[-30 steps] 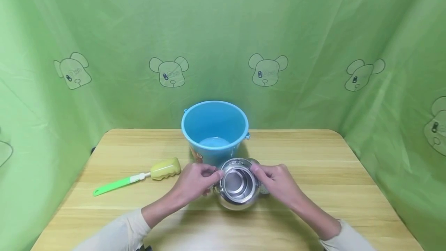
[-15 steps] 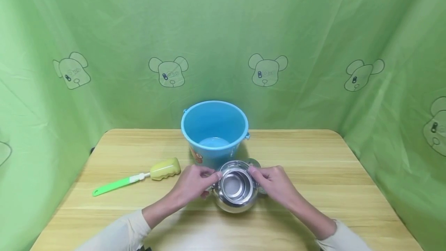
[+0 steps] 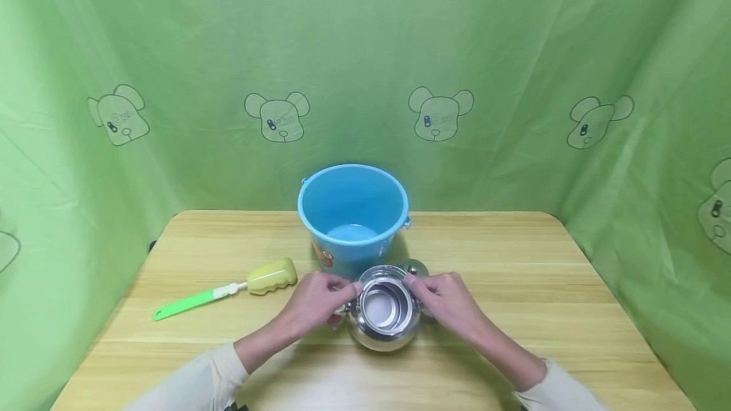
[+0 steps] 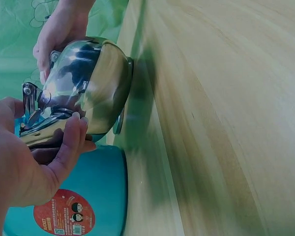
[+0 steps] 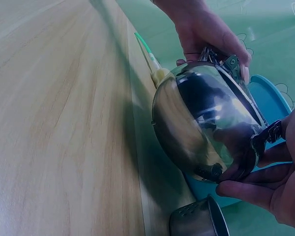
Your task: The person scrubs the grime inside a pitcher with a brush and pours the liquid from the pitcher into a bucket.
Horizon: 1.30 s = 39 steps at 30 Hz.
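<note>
A shiny round stainless steel teapot (image 3: 385, 335) is between the two hands in front of the bucket, its mouth uncovered. My left hand (image 3: 316, 300) grips its left side, thumb by the rim; in the left wrist view the fingers curl around the spout (image 4: 46, 129). My right hand (image 3: 448, 300) holds the opposite side, thumb at the rim and fingers curled below by the handle bracket (image 5: 265, 137). Whether the base touches the table cannot be made out. Behind the right hand lies a round metal lid (image 3: 414, 266), partly hidden. A perforated metal strainer (image 5: 194, 221) stands below the right hand.
A blue bucket (image 3: 353, 249) stands just behind the teapot. To the left lies a sponge brush (image 3: 271, 276) with a green handle on the wooden table (image 3: 514, 259). Green curtains (image 3: 365, 30) surround the table's back and sides.
The teapot has shifted slightly toward me and to the left, and both hands moved with it. More of the lid behind it shows now. Bucket and brush have stayed put.
</note>
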Available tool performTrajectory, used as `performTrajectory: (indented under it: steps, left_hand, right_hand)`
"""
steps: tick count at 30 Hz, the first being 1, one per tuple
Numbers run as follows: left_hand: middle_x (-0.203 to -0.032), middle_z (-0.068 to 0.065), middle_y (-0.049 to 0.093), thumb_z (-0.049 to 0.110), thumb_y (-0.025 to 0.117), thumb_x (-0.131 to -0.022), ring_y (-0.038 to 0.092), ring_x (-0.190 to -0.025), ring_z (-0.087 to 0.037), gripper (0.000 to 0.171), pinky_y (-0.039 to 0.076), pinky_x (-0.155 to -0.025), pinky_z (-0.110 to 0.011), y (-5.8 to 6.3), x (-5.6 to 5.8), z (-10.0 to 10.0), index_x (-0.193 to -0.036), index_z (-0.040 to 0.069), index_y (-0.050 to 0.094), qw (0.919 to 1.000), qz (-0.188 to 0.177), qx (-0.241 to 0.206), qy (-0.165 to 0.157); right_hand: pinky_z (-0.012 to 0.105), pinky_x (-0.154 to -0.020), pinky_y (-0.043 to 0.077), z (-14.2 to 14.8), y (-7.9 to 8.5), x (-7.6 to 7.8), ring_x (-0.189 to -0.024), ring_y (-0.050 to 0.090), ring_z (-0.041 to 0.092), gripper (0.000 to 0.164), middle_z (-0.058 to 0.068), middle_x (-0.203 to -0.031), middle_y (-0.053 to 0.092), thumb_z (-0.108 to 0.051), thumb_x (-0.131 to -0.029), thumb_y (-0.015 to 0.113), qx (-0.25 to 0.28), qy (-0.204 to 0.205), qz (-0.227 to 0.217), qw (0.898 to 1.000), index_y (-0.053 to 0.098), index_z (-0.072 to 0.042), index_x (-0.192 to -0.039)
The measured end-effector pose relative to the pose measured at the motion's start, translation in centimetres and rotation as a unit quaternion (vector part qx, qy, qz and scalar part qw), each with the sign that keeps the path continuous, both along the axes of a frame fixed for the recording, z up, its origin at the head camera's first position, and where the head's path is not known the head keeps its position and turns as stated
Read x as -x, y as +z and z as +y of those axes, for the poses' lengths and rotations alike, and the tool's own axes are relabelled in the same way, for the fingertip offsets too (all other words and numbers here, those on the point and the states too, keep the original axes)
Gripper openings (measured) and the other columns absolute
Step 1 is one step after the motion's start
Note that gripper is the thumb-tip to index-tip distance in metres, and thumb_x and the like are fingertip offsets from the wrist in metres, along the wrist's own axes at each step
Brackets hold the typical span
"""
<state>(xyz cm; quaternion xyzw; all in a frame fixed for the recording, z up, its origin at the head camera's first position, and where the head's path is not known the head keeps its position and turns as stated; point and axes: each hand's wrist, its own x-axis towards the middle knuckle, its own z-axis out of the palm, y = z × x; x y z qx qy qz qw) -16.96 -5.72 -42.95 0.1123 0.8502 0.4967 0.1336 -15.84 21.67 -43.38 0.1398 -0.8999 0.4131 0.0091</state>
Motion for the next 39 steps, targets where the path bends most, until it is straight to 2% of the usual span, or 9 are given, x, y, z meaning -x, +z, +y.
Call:
performTrajectory:
  steps: [8, 16, 34, 39]
  left_hand:
    - [-0.083, -0.002, 0.077, 0.054, 0.068, -0.093, 0.069, -0.053, -0.021, 0.044, 0.057, -0.052, -0.034, -0.5, 0.2, -0.1, -0.1, 0.013, 0.08, 0.9999, -0.011, -0.009, 0.002]
    - [-0.083, -0.002, 0.076, 0.054, 0.068, -0.093, 0.069, -0.053, -0.02, 0.043, 0.062, -0.059, -0.045, -0.9, 0.4, -0.2, -0.098, 0.014, 0.08, 0.9997, -0.016, -0.02, -0.004]
    - [-0.085, -0.004, 0.077, 0.052, 0.07, -0.092, 0.067, -0.051, -0.02, 0.042, 0.062, -0.056, -0.042, -1.3, 0.5, -0.5, -0.099, 0.012, 0.08, 0.999, -0.031, -0.031, 0.001]
    - [-0.089, -0.005, 0.077, 0.052, 0.07, -0.092, 0.068, -0.052, -0.02, 0.042, 0.062, -0.055, -0.041, -1.4, 0.5, -0.6, -0.1, 0.012, 0.081, 0.9988, -0.036, -0.033, 0.003]
  right_hand:
    - [0.02, -0.048, 0.041, -0.1, -0.2, 0.2, -0.048, 0.043, 0.002, 0.056, -0.003, -0.05, 0.051, -0.037, -0.106, 0.057, -0.007, -0.006, -0.008, 1.0, 0.056, -0.006, -0.059]
    - [0.02, -0.046, 0.038, -0.1, -0.5, 0.3, -0.047, 0.04, 0.001, 0.055, -0.012, -0.048, 0.044, -0.035, -0.106, 0.058, -0.007, -0.003, 0.01, 1.0, 0.053, -0.013, -0.055]
    - [0.02, -0.047, 0.038, -0.7, -0.3, 0.5, -0.048, 0.038, 0.001, 0.051, -0.013, -0.047, 0.042, -0.03, -0.105, 0.059, -0.018, 0.002, 0.007, 1.0, 0.06, -0.011, -0.057]
    - [0.019, -0.046, 0.038, -0.9, -0.3, 0.5, -0.047, 0.039, 0.0, 0.052, -0.013, -0.046, 0.042, -0.028, -0.104, 0.06, -0.016, -0.001, 0.004, 1.0, 0.061, -0.008, -0.057]
